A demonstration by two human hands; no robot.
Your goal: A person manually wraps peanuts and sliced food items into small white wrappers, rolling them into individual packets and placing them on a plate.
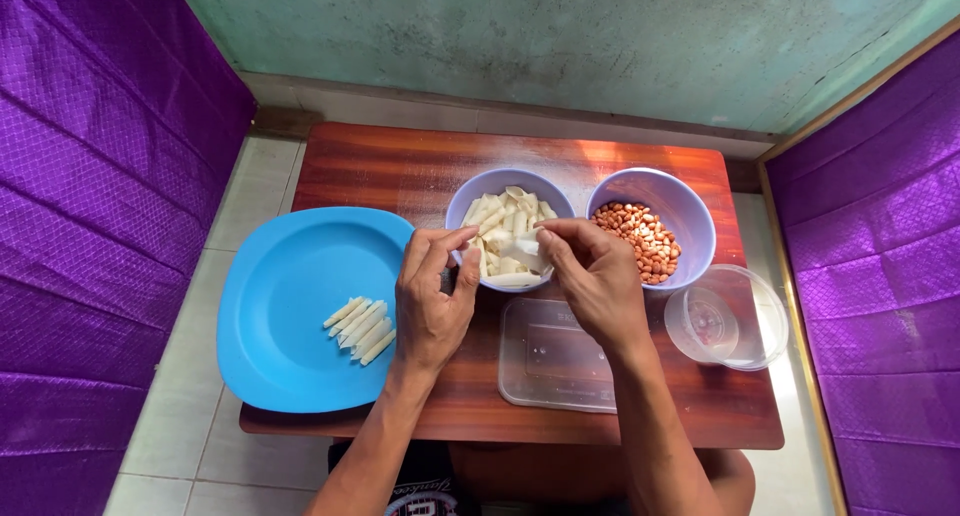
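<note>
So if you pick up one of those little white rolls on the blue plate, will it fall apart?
Probably, if squeezed. The white rolls look like thin wrapped sheets, so likely light and soft. Their tube shape means they could roll on the smooth blue plate. The sheet between the left hand and right hand bends, which suggests floppy material.

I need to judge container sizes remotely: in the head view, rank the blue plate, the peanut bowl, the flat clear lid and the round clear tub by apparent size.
1. blue plate, clearly largest.
2. flat clear lid and peanut bowl: look alike, and a hand covers part of the lid, so unranked.
3. round clear tub, smallest.
</note>
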